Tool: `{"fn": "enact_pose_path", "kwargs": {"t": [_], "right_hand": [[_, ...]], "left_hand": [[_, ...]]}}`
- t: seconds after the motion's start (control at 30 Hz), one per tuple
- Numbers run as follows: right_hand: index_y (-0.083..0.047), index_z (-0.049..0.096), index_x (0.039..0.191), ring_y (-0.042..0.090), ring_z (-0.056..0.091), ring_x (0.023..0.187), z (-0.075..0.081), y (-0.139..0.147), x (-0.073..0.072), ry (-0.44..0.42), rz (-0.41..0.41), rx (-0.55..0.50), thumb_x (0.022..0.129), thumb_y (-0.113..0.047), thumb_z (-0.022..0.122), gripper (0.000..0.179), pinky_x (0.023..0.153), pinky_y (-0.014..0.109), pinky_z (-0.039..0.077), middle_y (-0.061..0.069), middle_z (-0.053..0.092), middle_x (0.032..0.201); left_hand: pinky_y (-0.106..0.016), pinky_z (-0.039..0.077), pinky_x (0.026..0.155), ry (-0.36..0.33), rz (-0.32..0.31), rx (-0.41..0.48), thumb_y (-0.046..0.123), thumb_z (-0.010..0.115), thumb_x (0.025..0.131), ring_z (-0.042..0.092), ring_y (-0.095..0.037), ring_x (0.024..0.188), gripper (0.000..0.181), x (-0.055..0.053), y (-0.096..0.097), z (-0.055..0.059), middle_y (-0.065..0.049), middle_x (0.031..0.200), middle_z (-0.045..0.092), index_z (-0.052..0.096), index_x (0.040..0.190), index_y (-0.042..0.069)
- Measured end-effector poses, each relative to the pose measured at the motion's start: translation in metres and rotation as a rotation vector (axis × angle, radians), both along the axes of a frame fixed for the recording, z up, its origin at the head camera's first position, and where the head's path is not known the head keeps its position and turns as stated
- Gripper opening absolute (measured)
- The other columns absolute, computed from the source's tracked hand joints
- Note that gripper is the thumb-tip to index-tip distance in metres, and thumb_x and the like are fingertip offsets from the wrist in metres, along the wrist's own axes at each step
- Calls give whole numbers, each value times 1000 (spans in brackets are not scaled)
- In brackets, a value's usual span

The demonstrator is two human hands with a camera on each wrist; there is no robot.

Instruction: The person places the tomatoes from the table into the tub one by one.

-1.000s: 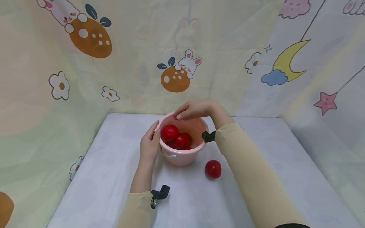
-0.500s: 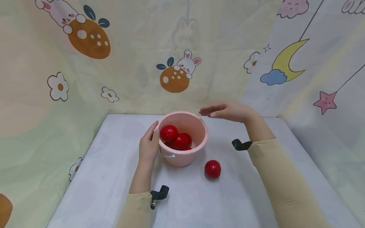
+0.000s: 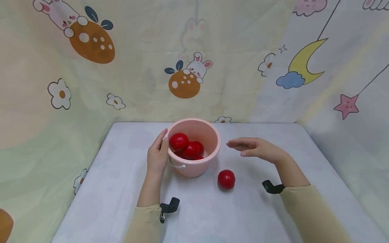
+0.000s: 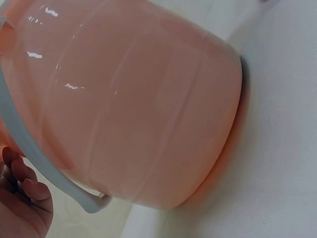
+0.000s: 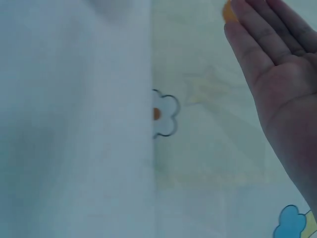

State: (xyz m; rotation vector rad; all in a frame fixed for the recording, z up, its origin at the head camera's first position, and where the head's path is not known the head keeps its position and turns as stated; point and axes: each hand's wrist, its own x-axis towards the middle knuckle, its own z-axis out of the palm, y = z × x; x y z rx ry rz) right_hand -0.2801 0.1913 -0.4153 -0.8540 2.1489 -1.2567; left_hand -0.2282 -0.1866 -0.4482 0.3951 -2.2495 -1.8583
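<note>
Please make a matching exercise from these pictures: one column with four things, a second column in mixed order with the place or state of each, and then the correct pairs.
Things:
1. left hand
2. right hand
3. loose red tomato
4. pink bucket

Places or states:
A. lies on the white table, in front of the bucket and to its right
B. holds several red tomatoes
C. flat and open above the table, holding nothing
D. rests against the bucket's side at the rim

Pairs: 1-D, 2-C, 3-A, 4-B
</note>
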Motion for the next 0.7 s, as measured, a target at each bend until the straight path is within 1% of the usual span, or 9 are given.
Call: {"fn": "enact_pose_path", "kwargs": {"t": [0.13, 0.27, 0.33, 0.43, 0.5, 0.7], "right_hand": [[-23, 47, 147, 28, 44, 141, -30, -2, 19, -29, -26, 23, 96, -25, 63, 53, 110, 51, 43, 8, 47, 152], [-26, 46, 147, 29, 41, 143, -56, -5, 34, -80, -61, 11, 95, -23, 65, 56, 112, 53, 39, 6, 46, 153], [-27, 46, 147, 28, 39, 144, -65, -6, 39, -106, -71, 5, 94, -22, 66, 58, 112, 51, 40, 4, 45, 153], [-31, 46, 147, 26, 38, 145, -75, -7, 45, -140, -82, 13, 90, -23, 71, 63, 112, 47, 42, -1, 46, 153], [-33, 46, 146, 26, 37, 145, -79, -9, 47, -156, -90, 33, 88, -26, 74, 65, 111, 47, 43, -4, 47, 152], [-36, 48, 145, 29, 37, 143, -85, -13, 51, -147, -119, 120, 84, -31, 77, 68, 108, 53, 44, -6, 49, 149]], "left_hand": [[-39, 54, 98, 3, 0, -1, 49, 50, 99, 53, -13, 129, 36, 0, 0, 0, 16, 140, 57, 50, 135, 55], [-38, 53, 99, 5, -4, -3, 50, 49, 99, 51, -12, 133, 35, 0, 0, -1, 17, 142, 55, 50, 133, 57], [-38, 53, 99, 6, -3, -5, 50, 49, 99, 51, -12, 133, 36, 0, 0, -1, 17, 142, 55, 51, 135, 55], [-39, 53, 99, 10, -1, -7, 48, 49, 99, 52, -13, 132, 38, 0, 1, 0, 15, 141, 56, 51, 137, 51], [-39, 53, 99, 3, 1, -6, 48, 49, 99, 52, -14, 131, 38, 0, 1, 1, 15, 141, 56, 51, 137, 51], [-39, 53, 99, -11, 5, -2, 49, 50, 99, 50, -12, 133, 35, -1, 1, 0, 18, 143, 53, 50, 132, 59]]}}
